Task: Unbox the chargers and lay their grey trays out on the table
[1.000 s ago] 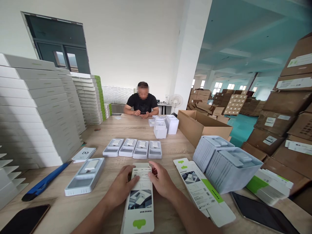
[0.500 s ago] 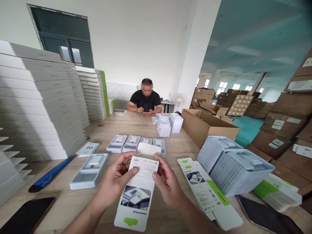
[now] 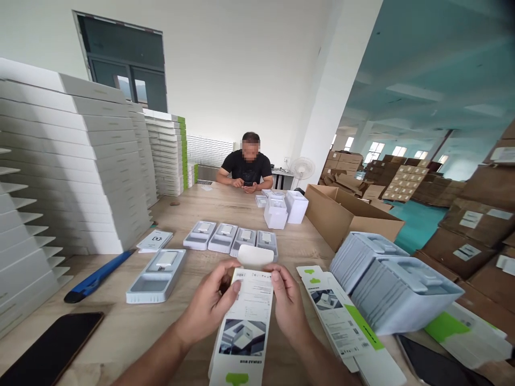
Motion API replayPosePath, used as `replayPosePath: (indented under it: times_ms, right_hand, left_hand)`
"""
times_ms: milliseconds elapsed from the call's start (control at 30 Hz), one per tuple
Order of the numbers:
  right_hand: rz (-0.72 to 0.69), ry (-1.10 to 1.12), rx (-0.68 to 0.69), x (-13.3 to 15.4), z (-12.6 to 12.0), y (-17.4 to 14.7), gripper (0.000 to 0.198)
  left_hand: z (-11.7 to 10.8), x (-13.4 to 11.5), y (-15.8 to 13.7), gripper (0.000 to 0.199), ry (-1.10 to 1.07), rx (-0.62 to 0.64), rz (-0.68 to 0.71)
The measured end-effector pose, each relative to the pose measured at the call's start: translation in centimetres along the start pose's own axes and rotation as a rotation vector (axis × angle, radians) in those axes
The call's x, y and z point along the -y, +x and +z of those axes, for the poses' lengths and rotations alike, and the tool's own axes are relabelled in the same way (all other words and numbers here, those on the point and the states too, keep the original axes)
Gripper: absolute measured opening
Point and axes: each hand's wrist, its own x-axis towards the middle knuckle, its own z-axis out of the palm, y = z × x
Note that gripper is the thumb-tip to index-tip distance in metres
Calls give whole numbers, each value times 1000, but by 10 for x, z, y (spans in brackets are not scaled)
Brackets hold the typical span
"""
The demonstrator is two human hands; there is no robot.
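Gripping carton [image 3: 245,321], left hand [image 3: 209,305] and right hand [image 3: 290,305] pinching its sides for me | far flap [image 3: 255,255] open | four trays [image 3: 218,244] beyond | flat cartons [image 3: 341,321] at right

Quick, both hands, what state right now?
Left hand: closed, holding the printed carton by its left side.
Right hand: closed, holding the same carton near its upper right edge.

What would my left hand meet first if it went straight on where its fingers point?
Beyond the carton that the left hand holds, probably the raised white flap at its far end; how far behind the fingertips it stands is unclear.
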Motion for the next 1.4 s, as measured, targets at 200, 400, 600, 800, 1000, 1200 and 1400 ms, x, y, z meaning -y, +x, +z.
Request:
replayPosePath:
  times_ms: [200, 400, 600, 800, 1000, 1200, 1400]
  right_hand:
    - [-92, 17, 113, 20, -20, 5, 47]
    - [-23, -134, 218, 26, -20, 9, 30]
    - [-154, -248, 9, 21, -14, 12, 22]
    - [-234, -161, -212, 12, -15, 13, 15]
    - [-478, -281, -226, 18, -14, 10, 13]
    - [-261, -98, -54, 26, -15, 12, 23]
    - [160, 361, 70, 28, -13, 17, 38]
  left_hand:
    - [-20, -15, -4, 33, 1, 171, -22]
    - [-22, -31, 3, 33, -68, 347, -166]
    - [-16, -20, 5, 52, 308, 213, -150]
    - [25, -12, -8, 119, 968, -3, 121]
    - [33, -20, -6, 85, 917, -107, 49]
    - [17, -13, -2, 81, 968, -46, 133]
    - [13, -10, 0, 80, 1043, -8, 255]
